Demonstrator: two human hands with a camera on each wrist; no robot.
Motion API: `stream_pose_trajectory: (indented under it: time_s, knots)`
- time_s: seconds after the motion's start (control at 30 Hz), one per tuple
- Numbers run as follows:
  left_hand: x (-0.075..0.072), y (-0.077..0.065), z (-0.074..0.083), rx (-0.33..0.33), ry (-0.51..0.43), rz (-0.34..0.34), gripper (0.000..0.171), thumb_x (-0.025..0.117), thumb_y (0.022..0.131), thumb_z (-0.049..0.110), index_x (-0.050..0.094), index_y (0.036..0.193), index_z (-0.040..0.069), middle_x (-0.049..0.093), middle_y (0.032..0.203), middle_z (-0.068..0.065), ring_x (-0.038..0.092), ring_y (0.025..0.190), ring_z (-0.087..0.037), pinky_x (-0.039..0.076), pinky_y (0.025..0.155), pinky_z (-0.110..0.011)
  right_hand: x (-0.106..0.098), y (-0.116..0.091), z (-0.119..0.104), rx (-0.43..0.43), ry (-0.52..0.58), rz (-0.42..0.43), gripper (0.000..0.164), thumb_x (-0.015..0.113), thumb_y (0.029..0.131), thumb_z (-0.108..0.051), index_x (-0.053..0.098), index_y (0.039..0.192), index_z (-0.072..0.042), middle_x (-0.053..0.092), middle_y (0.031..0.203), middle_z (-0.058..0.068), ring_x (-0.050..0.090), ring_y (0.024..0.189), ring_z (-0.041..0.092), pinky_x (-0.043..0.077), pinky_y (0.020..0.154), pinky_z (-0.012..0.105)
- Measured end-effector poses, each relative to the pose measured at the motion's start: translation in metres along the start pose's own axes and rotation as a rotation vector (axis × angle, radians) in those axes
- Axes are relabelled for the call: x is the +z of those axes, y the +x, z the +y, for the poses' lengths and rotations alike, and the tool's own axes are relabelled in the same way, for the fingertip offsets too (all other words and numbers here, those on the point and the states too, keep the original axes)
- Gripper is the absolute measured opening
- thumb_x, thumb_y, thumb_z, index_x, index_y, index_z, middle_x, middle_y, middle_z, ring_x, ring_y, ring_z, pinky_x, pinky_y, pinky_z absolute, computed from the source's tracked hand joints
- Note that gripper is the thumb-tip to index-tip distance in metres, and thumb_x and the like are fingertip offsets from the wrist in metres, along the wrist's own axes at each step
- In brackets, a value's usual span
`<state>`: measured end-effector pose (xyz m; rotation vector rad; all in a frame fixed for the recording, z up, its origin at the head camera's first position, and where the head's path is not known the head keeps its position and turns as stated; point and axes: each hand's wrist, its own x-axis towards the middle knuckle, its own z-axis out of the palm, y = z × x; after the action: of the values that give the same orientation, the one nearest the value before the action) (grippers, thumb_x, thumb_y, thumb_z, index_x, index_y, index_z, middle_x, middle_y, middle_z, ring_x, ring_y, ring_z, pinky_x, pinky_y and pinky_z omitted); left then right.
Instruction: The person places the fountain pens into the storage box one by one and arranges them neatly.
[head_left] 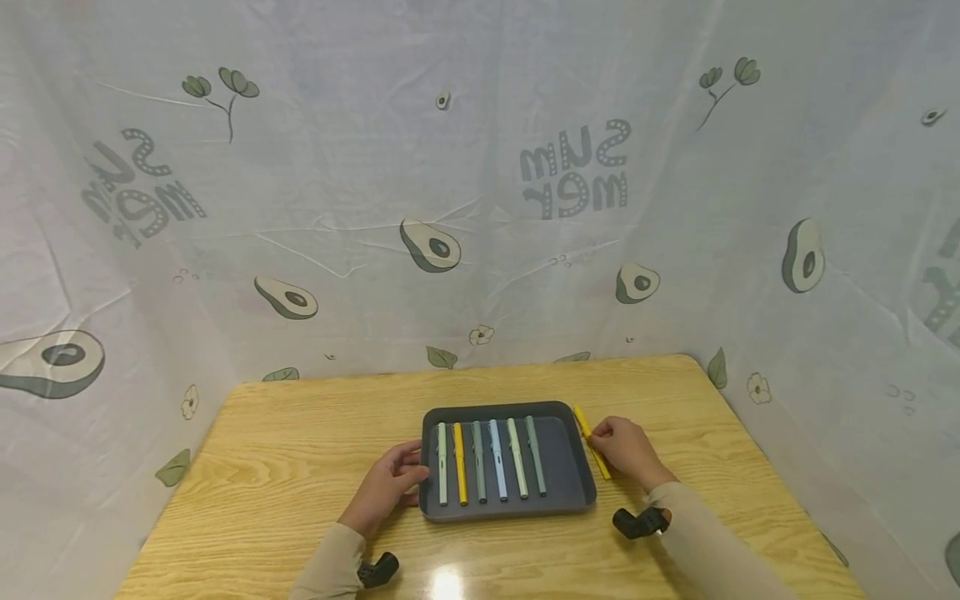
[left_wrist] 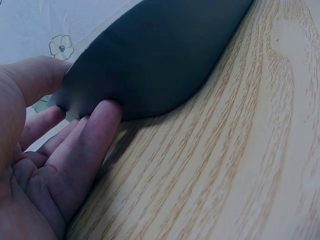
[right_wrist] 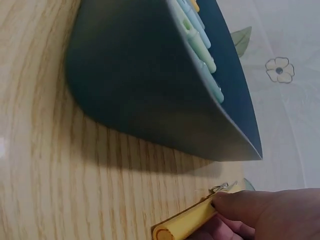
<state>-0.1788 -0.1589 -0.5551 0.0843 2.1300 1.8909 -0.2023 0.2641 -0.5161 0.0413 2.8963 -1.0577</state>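
A dark grey tray [head_left: 566, 467] lies on the table, holding several pens side by side in pale green, yellow, grey-green and light blue. My left hand [head_left: 390, 485] holds its left edge; in the left wrist view, thumb and fingers [left_wrist: 102, 125] touch the tray's outer wall [left_wrist: 155, 55] near a rounded corner. Just beyond the tray's right side, my right hand [head_left: 626, 450] pinches a yellow pen [head_left: 602, 463] with thumb and fingertips. The right wrist view shows this pen [right_wrist: 187, 220] at an angle by the wood, with a metal clip and its round end towards the camera.
The wooden table [head_left: 300, 433] extends to both sides of the tray. A white curtain [head_left: 360, 292] printed with avocados, flowers and leaves hangs around its back and sides. Each wrist wears a black camera mount [head_left: 378, 570].
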Motion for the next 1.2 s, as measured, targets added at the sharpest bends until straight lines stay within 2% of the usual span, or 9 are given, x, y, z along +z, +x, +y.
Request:
stream_pose_trajectory:
  time_s: [0.27, 0.7, 1.07, 1.2]
  knots:
    - [-0.002, 0.001, -0.001, 0.001, -0.005, -0.013, 0.060, 0.071, 0.100, 0.022, 0.046, 0.153, 0.006, 0.059, 0.137, -0.018, 0.065, 0.113, -0.024, 0.062, 0.081, -0.040, -0.002, 0.003, 0.013, 0.038, 0.036, 0.003, 0.016, 0.070, 0.097, -0.015, 0.070, 0.098, 0.001, 0.067, 0.086, 0.008, 0.059, 0.071, 0.019, 0.049, 0.060, 0.031]
    - [0.001, 0.000, -0.004, 0.009, -0.027, -0.009, 0.059, 0.070, 0.101, 0.019, 0.047, 0.153, 0.005, 0.059, 0.137, -0.020, 0.065, 0.113, -0.026, 0.063, 0.079, -0.042, -0.013, -0.021, 0.022, 0.068, 0.079, -0.029, 0.013, 0.067, 0.099, -0.013, 0.067, 0.097, 0.000, 0.063, 0.082, 0.007, 0.056, 0.064, 0.018, 0.049, 0.055, 0.032]
    - [0.001, -0.001, 0.001, 0.002, -0.027, 0.000, 0.058, 0.069, 0.101, 0.017, 0.046, 0.153, 0.006, 0.059, 0.137, -0.019, 0.064, 0.112, -0.026, 0.062, 0.079, -0.042, -0.007, -0.022, 0.028, 0.091, 0.113, 0.003, 0.015, 0.067, 0.099, -0.014, 0.068, 0.098, 0.000, 0.064, 0.082, 0.006, 0.057, 0.067, 0.018, 0.048, 0.057, 0.032]
    - [0.002, -0.001, 0.002, 0.002, -0.033, -0.002, 0.058, 0.069, 0.101, 0.016, 0.046, 0.153, 0.006, 0.058, 0.137, -0.020, 0.064, 0.113, -0.026, 0.062, 0.079, -0.042, -0.008, -0.023, 0.030, 0.121, 0.193, -0.016, 0.016, 0.066, 0.099, -0.013, 0.068, 0.101, 0.003, 0.065, 0.087, 0.009, 0.059, 0.072, 0.019, 0.052, 0.061, 0.030]
